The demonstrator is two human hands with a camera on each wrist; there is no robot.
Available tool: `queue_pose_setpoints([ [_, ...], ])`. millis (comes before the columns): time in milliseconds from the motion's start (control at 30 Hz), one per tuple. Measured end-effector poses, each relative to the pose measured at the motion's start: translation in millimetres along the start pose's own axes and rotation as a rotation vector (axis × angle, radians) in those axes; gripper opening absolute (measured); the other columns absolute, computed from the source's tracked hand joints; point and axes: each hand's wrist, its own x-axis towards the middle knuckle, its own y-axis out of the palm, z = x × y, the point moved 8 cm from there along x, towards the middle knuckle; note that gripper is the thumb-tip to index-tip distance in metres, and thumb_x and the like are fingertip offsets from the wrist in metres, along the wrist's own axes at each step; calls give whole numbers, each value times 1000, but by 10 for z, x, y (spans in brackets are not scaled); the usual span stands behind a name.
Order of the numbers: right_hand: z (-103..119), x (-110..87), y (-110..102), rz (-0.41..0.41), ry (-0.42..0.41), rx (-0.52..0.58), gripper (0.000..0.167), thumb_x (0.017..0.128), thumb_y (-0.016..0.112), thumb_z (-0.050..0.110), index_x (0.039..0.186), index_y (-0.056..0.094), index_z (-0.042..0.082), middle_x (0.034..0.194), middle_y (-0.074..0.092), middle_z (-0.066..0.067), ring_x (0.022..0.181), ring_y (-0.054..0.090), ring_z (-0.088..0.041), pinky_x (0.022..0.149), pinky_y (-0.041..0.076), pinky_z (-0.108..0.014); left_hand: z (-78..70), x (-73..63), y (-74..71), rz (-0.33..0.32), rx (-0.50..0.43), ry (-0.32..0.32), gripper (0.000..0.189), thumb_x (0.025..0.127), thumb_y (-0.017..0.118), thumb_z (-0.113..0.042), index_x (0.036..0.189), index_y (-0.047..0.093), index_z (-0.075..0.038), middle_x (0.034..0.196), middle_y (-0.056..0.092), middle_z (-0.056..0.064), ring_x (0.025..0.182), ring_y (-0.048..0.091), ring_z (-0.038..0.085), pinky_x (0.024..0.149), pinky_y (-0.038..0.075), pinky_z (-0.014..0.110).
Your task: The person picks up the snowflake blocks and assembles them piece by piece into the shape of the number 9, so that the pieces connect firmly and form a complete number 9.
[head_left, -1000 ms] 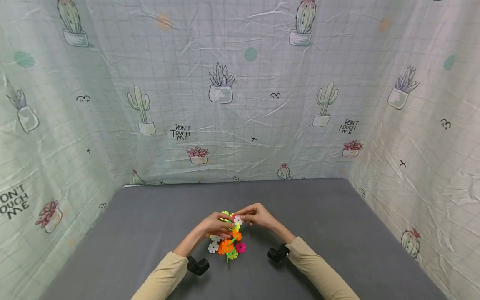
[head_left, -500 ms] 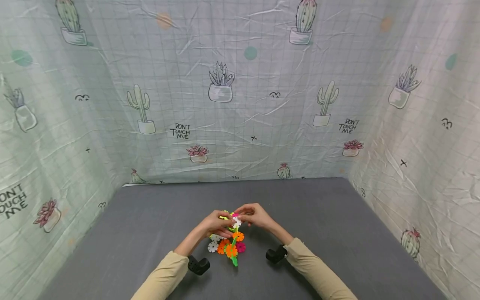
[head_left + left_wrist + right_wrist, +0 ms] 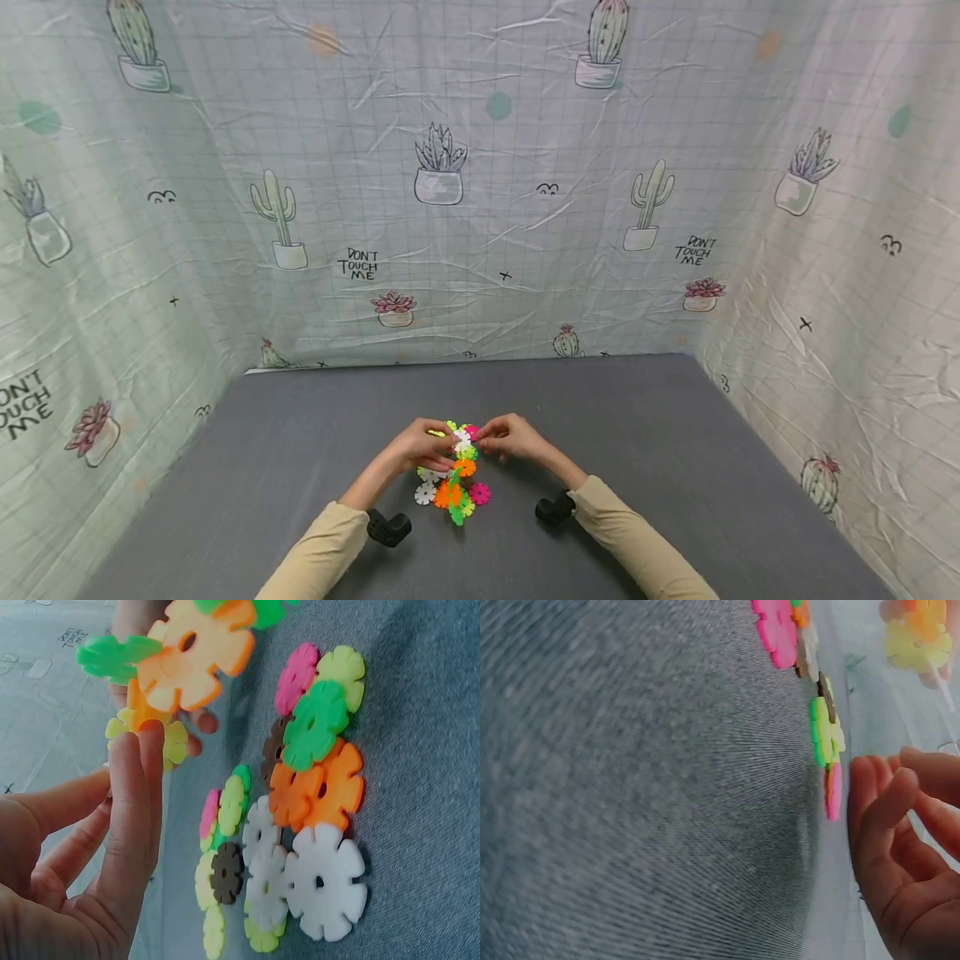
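My left hand (image 3: pixel 422 443) pinches the upper end of a chain of flower-shaped interlocking plastic discs. A white disc (image 3: pixel 462 440) shows at its fingertips in the head view. Lower in the chain come a yellow disc (image 3: pixel 175 742), an orange disc (image 3: pixel 195 656) and green discs (image 3: pixel 120 658), held above the table. My right hand (image 3: pixel 517 437) stands just right of the chain, its fingers loosely bent. In the right wrist view no disc shows between those fingers (image 3: pixel 885 810); the chain's yellow disc (image 3: pixel 919 646) is apart from them.
Loose discs lie on the grey table (image 3: pixel 615 433) under the chain: white (image 3: pixel 326 881), orange (image 3: pixel 337 784), green (image 3: pixel 316 724), pink (image 3: pixel 298 677) and brown (image 3: pixel 226 874). A patterned curtain (image 3: pixel 480 233) surrounds the table's back and sides. Each wrist carries a black camera (image 3: pixel 388 528).
The right fingers have come off the white disc and drawn slightly right. My left hand has shifted a little left with the chain, whose lower end has swung and turned.
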Motion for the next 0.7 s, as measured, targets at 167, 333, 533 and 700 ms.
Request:
queue_pose_setpoints([
  [167, -179, 62, 42, 3, 87, -41, 17, 85, 60, 13, 97, 66, 2, 86, 68, -15, 66, 61, -17, 48, 50, -25, 53, 24, -83, -25, 7, -25, 24, 87, 57, -18, 100, 58, 2, 87, 63, 15, 58, 65, 14, 58, 56, 33],
  [333, -165, 88, 68, -3, 96, -98, 16, 83, 62, 12, 95, 67, 3, 80, 68, -12, 59, 57, -11, 46, 49, -23, 67, 13, -128, -40, 10, -54, 23, 87, 57, -17, 100, 58, 2, 88, 63, 16, 60, 65, 16, 56, 56, 32],
  [533, -107, 170, 113, 1, 85, -152, 16, 80, 65, 12, 95, 67, 6, 73, 66, -8, 53, 54, -10, 44, 47, -22, 52, 14, -146, -33, 14, -72, 23, 88, 57, -18, 101, 59, 1, 89, 63, 15, 62, 66, 16, 58, 56, 32],
  [700, -66, 217, 166, 8, 53, -213, 23, 78, 68, 14, 100, 66, 8, 68, 66, -8, 46, 50, -7, 40, 43, -19, 43, 28, -135, -11, 12, -77, 22, 88, 57, -19, 100, 59, 0, 88, 64, 14, 62, 66, 16, 61, 57, 34],
])
